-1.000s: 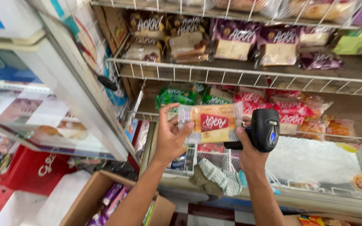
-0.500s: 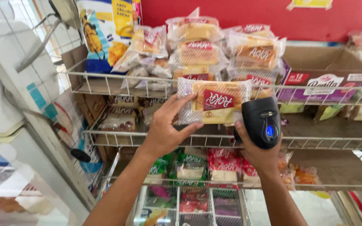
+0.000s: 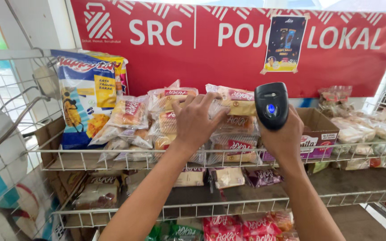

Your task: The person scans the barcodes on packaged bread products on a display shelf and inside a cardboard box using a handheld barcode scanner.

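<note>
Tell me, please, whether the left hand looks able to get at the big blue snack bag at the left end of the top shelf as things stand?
Probably yes. The left hand rests on the stacked bread packets on the same wire shelf, and the blue snack bag stands upright to its left with its front unblocked.

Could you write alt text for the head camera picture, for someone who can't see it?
A left hand rests on a stack of wrapped bread packets on a wire shelf, while the right hand holds a black scanner. A red banner hangs behind.
</note>
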